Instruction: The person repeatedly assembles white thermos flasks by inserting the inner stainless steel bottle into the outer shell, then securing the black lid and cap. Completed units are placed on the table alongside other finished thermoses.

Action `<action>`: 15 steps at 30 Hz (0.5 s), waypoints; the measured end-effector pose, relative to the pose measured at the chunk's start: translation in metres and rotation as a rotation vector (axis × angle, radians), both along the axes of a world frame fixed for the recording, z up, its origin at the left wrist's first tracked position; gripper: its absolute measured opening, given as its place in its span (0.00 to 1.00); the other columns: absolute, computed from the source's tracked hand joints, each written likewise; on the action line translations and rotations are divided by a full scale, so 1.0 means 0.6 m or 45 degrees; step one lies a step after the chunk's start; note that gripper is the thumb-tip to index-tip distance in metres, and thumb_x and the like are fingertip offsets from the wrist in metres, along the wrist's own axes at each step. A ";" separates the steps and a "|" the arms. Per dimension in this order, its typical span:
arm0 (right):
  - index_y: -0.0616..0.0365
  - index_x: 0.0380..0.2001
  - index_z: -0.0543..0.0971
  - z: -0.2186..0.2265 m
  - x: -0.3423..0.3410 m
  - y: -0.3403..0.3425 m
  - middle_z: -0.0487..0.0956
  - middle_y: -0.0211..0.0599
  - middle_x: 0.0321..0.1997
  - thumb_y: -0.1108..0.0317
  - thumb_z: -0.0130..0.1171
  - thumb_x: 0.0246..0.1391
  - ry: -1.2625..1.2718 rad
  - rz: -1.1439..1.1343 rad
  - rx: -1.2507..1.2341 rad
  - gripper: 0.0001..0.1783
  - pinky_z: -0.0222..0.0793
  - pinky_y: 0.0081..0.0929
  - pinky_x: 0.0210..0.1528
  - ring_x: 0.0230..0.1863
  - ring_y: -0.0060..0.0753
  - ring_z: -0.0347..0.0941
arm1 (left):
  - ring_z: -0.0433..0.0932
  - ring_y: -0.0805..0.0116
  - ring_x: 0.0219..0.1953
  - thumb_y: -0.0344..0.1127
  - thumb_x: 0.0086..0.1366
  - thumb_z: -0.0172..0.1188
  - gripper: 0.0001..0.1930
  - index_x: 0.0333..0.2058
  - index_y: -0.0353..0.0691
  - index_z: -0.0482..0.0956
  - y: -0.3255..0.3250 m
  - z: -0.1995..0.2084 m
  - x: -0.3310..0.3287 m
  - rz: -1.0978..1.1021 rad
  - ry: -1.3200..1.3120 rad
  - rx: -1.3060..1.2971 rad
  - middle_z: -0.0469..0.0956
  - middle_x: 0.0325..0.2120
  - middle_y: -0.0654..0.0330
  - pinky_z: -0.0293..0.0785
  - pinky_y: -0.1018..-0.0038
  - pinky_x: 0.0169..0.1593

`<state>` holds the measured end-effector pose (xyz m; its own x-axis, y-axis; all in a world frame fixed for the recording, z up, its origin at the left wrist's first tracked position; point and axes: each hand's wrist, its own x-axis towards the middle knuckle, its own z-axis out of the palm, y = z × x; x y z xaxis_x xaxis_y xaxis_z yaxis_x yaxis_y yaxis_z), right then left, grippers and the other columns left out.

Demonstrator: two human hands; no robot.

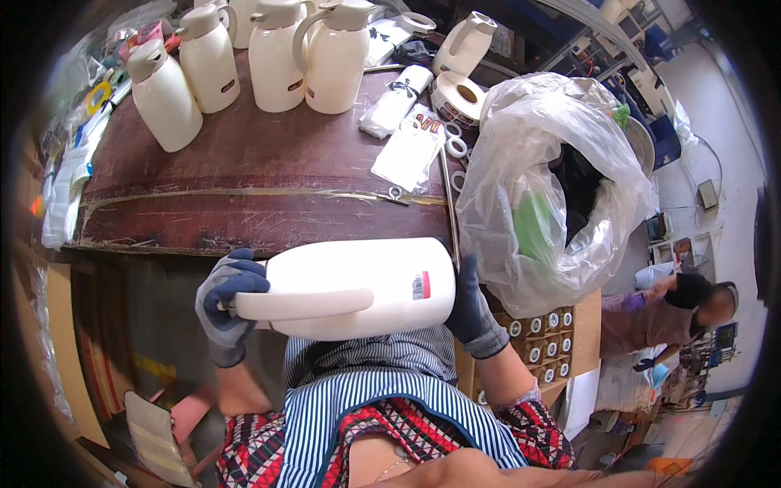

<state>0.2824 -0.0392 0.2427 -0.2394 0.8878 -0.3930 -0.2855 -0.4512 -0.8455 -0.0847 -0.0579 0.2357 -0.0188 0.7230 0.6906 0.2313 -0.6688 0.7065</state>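
A white thermos jug lies on its side in the air between my two gloved hands, just before the table's near edge. Its handle faces me, and a small red and white barcode label shows near the base. My left hand, in a grey and blue glove, is closed around the top end by the spout. Against the base presses my right hand, gloved the same way, its fingers partly hidden behind the jug. Several more white jugs stand upright at the table's far left.
On the dark red table lie a label roll, scissors and clear plastic sleeves. A large clear bag bulges at the right, above a divided carton. Another person works farther right.
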 end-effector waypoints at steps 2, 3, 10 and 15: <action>0.58 0.77 0.56 0.004 0.040 -0.007 0.57 0.48 0.79 0.28 0.37 0.69 -0.302 0.302 0.578 0.49 0.49 0.42 0.78 0.79 0.46 0.52 | 0.82 0.60 0.39 0.28 0.52 0.65 0.13 0.39 0.33 0.81 -0.006 -0.031 -0.016 0.005 -0.343 -0.320 0.83 0.33 0.57 0.75 0.59 0.56; 0.57 0.77 0.56 0.011 0.044 -0.004 0.55 0.50 0.80 0.27 0.38 0.67 -0.527 0.278 0.904 0.51 0.46 0.45 0.78 0.80 0.49 0.49 | 0.81 0.63 0.39 0.28 0.55 0.66 0.14 0.41 0.33 0.80 -0.009 -0.047 -0.022 0.051 -0.463 -0.468 0.83 0.34 0.58 0.75 0.63 0.55; 0.57 0.75 0.59 -0.017 0.036 0.023 0.50 0.53 0.82 0.34 0.33 0.73 0.184 -0.122 0.181 0.43 0.44 0.46 0.80 0.81 0.51 0.47 | 0.82 0.60 0.44 0.31 0.56 0.71 0.18 0.45 0.32 0.81 0.015 -0.017 0.035 -0.220 -0.280 -0.385 0.84 0.38 0.56 0.75 0.65 0.57; 0.64 0.77 0.51 -0.015 0.070 -0.013 0.48 0.53 0.82 0.38 0.31 0.75 -0.289 -0.005 1.150 0.44 0.39 0.43 0.81 0.83 0.48 0.41 | 0.81 0.66 0.42 0.34 0.60 0.70 0.19 0.47 0.32 0.78 0.004 -0.002 0.024 -0.132 -0.642 -0.750 0.82 0.37 0.56 0.77 0.68 0.52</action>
<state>0.3243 -0.0468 0.2338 -0.2378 0.8806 0.4099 -0.0704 0.4053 -0.9115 -0.0702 -0.0556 0.2343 -0.1408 0.9829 0.1184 -0.2550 -0.1515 0.9550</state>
